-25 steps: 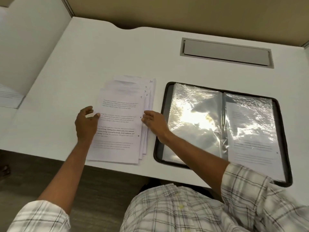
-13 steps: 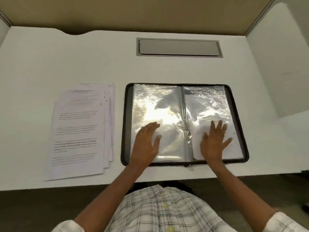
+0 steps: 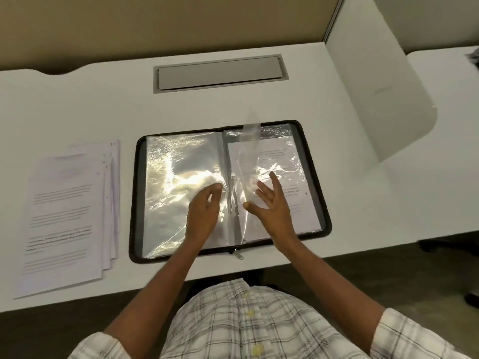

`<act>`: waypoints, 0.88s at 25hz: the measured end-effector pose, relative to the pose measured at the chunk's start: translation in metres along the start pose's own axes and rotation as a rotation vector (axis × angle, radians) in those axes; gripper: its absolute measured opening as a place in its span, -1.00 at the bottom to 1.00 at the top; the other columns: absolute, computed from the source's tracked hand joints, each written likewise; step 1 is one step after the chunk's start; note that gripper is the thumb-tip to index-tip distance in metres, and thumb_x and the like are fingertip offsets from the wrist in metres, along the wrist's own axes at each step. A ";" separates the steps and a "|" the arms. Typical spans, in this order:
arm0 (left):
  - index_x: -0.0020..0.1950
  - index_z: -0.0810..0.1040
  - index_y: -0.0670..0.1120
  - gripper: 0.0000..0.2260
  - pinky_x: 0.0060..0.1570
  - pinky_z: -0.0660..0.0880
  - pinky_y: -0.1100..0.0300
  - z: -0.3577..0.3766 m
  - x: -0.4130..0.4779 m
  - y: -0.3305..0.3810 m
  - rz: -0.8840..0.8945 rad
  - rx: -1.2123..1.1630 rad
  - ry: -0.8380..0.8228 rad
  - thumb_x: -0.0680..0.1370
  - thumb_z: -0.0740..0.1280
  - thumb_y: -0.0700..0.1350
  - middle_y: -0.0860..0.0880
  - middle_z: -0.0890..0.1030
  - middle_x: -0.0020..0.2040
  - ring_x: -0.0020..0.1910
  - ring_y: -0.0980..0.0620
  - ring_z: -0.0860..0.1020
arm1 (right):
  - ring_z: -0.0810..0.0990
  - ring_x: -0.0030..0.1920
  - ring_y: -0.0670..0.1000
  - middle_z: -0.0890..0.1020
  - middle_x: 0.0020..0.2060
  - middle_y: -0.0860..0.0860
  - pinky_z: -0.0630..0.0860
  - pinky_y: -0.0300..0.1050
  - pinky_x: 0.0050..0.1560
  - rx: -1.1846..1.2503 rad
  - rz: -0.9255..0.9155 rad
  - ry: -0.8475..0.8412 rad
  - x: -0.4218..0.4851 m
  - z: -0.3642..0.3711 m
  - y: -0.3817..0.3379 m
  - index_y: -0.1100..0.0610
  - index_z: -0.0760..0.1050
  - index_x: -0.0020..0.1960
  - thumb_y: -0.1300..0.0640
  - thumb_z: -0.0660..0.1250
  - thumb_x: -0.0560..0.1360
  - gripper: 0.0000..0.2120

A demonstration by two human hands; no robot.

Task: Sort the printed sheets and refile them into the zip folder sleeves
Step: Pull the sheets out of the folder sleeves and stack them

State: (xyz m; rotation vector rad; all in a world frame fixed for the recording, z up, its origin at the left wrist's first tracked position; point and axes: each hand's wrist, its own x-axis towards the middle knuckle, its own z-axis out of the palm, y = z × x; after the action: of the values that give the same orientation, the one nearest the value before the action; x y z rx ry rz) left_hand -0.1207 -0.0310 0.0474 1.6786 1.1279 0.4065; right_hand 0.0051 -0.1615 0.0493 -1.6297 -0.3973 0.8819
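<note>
The zip folder (image 3: 134, 203) is laid open on the desk (image 3: 77, 104), its zipper pull on the edge nearest the person. One clear sleeve (image 3: 249, 156) is raised off the folder's right half and stands near the spine, as if partway through a turn. The right hand (image 3: 272, 208) is spread with straight fingers beside that sleeve, and nothing is gripped. The left hand (image 3: 202, 216) is set on the folder's left half by the spine, fingers bent; whether a sleeve edge is pinched cannot be told. A printed sheet (image 3: 290, 174) is filed in the right half. The fanned stack of printed sheets (image 3: 70, 218) lies just left of the folder.

The step in hand is judged to be leafing to a free sleeve. One sleeve should be turned at a time and guided over flat rather than flicked. The left half should be held down so that the folder is not dragged.
</note>
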 end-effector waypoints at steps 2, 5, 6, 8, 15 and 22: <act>0.26 0.60 0.06 -0.49 0.18 0.50 0.10 -0.008 0.006 0.037 -0.121 -0.137 -0.041 0.57 0.22 0.41 0.09 0.62 0.20 0.18 0.10 0.58 | 0.52 0.37 -0.11 0.52 0.40 -0.10 0.48 -0.03 0.38 0.014 0.084 -0.252 -0.002 0.008 -0.012 -0.18 0.17 0.60 0.21 0.60 0.41 -0.06; 0.49 0.42 0.08 -0.29 0.19 0.56 0.00 -0.028 0.024 0.061 -0.124 -0.148 0.042 0.44 0.45 0.38 0.10 0.61 0.26 0.16 0.08 0.62 | 0.57 0.35 -0.05 0.57 0.37 -0.10 0.54 0.05 0.36 -0.062 0.078 -0.600 -0.009 0.029 -0.022 -0.14 0.26 0.58 0.22 0.58 0.44 -0.16; 0.53 0.37 0.08 -0.30 0.14 0.59 -0.02 -0.038 0.031 0.057 -0.097 -0.092 0.087 0.47 0.54 0.21 0.10 0.63 0.23 0.11 0.06 0.65 | 0.59 0.32 -0.07 0.60 0.35 -0.11 0.55 0.04 0.35 -0.119 0.047 -0.667 -0.011 0.036 -0.022 -0.14 0.27 0.57 0.19 0.56 0.47 -0.20; 0.55 0.32 0.07 -0.32 0.07 0.64 -0.07 -0.058 0.043 0.041 -0.073 -0.065 0.148 0.51 0.54 -0.12 0.04 0.68 0.15 0.02 0.00 0.69 | 0.58 0.32 -0.13 0.61 0.34 -0.11 0.53 0.02 0.37 -0.240 -0.027 -0.696 -0.007 0.040 -0.018 -0.15 0.30 0.56 0.09 0.53 0.51 -0.28; 0.50 0.43 -0.12 -0.57 -0.08 0.60 0.03 -0.118 0.070 -0.035 -0.470 -0.567 0.297 0.67 0.30 0.03 -0.07 0.68 0.15 -0.06 -0.05 0.69 | 0.33 0.54 0.04 0.43 0.51 -0.03 0.24 0.30 0.50 -0.941 -0.461 -0.137 0.042 -0.024 0.038 -0.02 0.46 0.48 -0.04 0.28 0.64 -0.59; 0.56 0.32 -0.07 -0.36 0.00 0.61 0.20 -0.132 0.074 -0.046 -0.297 -0.144 0.182 0.54 0.49 -0.28 -0.09 0.60 0.32 0.06 0.00 0.63 | 0.12 0.63 0.05 0.20 0.63 -0.01 0.05 0.18 0.60 -1.223 -0.465 -0.080 0.048 -0.060 0.061 -0.03 0.28 0.58 -0.21 0.06 0.68 -0.48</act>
State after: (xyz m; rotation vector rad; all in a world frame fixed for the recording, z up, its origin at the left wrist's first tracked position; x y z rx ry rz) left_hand -0.2009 0.1053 0.0436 1.3435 1.4237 0.4449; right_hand 0.0681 -0.1863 -0.0224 -2.4094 -1.5090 0.2962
